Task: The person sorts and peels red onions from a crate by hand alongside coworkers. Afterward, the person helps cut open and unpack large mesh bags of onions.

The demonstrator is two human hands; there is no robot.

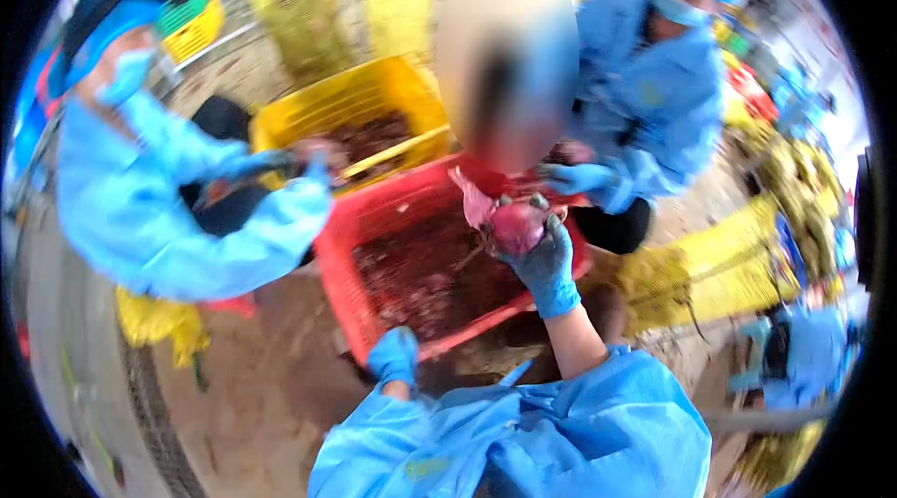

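My right hand (546, 269), in a blue glove, is wrapped round a red onion (518, 228) held over the right side of a red plastic crate (338, 288). A loose pink strip of skin (476, 203) sticks up from the onion's left side. Dark red skins and scraps (430, 260) lie in the crate. At the crate's near left rim is my left hand (393, 356), also gloved in blue, its fingers curled. What it holds, if anything, is hidden.
A yellow crate (280, 124) with dark scraps stands behind the red one. Gowned co-workers sit at left (177, 180) and right (645, 78), their hands at work near the crates. A large blurred patch covers the top middle. Yellow mesh sacks (705, 264) lie at right.
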